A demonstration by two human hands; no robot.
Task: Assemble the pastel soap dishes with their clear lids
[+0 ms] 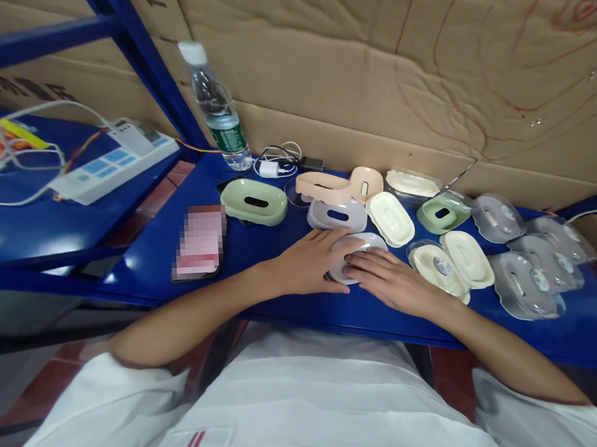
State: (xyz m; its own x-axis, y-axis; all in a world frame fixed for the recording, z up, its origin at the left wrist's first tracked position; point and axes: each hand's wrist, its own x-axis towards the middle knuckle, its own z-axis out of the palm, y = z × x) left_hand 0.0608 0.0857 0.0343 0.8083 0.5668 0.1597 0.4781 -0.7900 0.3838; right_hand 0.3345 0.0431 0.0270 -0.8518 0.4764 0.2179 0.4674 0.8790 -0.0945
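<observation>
A grey plastic dish [368, 242] lies on the blue table between my two hands. My left hand [310, 263] rests at the dish's left side, its fingers reaching over the rim. From the right, my right hand [394, 278] lays its fingers across the top of the same dish. Just behind is another grey dish [323, 215] with an oval slot. Around them sit a cream dish [391, 218], a peach dish [321, 185], a small peach piece [366, 183] and a large green dish [267, 197].
A phone [199, 242] lies left, near a water bottle [223, 121] and a white charger [270, 169]. Cream lids [468, 259], a green dish [441, 214] and several grey wrapped dishes [524, 282] lie right. A power strip [110, 170] stands on the left table; cardboard [345, 67] rises behind.
</observation>
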